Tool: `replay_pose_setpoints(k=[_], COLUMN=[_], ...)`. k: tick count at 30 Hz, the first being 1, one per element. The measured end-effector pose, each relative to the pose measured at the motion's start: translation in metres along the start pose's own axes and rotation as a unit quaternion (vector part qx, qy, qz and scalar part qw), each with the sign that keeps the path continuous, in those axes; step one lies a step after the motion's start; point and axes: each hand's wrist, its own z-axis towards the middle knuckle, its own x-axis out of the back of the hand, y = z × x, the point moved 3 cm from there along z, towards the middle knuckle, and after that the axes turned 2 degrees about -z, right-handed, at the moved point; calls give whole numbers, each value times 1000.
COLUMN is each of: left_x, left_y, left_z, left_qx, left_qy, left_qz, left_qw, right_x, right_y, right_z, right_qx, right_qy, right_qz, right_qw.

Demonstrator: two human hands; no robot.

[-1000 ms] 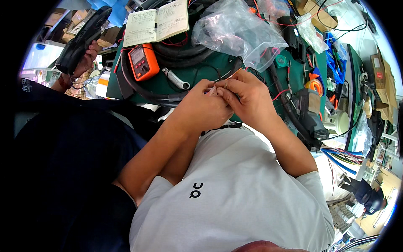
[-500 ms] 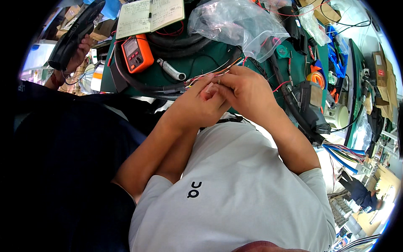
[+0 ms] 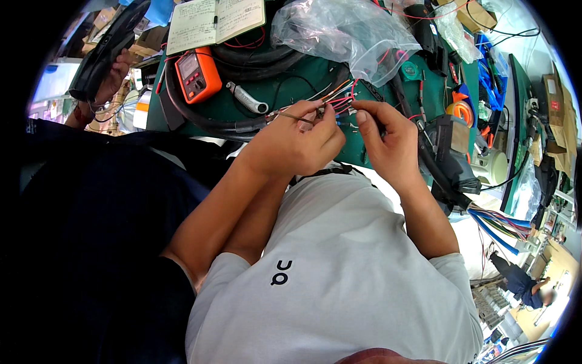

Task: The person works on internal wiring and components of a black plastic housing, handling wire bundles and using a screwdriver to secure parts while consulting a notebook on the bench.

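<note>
Near the middle, my left hand pinches a small, thin piece, too small to make out, beside a bundle of thin coloured wires. My right hand is a short way to the right, thumb and forefinger at the wire ends, other fingers curled; what they grip is unclear. A thick black cable runs behind the wires on the green bench mat. An orange meter and a silver-handled tool lie beyond my left hand.
An open notebook, a clear plastic bag, tapes and cables crowd the bench. At left, a co-worker's hand holds a black object. Another person in dark clothing appears at lower right.
My hands, earlier together, have separated: the right moved right, the left slightly toward the wires. The thin piece in my left hand now shows. More of the coloured wires is visible.
</note>
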Motion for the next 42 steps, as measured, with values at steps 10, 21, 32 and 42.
replay_pose_setpoints(k=[10,21,32,42], left_x=[-9,-8,-7,-6], left_y=[-1,-2,1,1], left_z=[0,5,8,11], left_qx=[-18,-33,-10,5], left_qy=[-35,-4,-31,-23], left_qz=[36,56,15,-16], left_qw=[999,998,999,1000], right_x=[1,-1,-5,-4], right_y=[23,40,45,46], right_z=[-14,-22,-30,-35], right_qx=[-37,-58,-73,-77], right_qy=[-3,-34,-53,-53], right_qz=[5,-8,-23,-16], right_qw=[999,998,996,995])
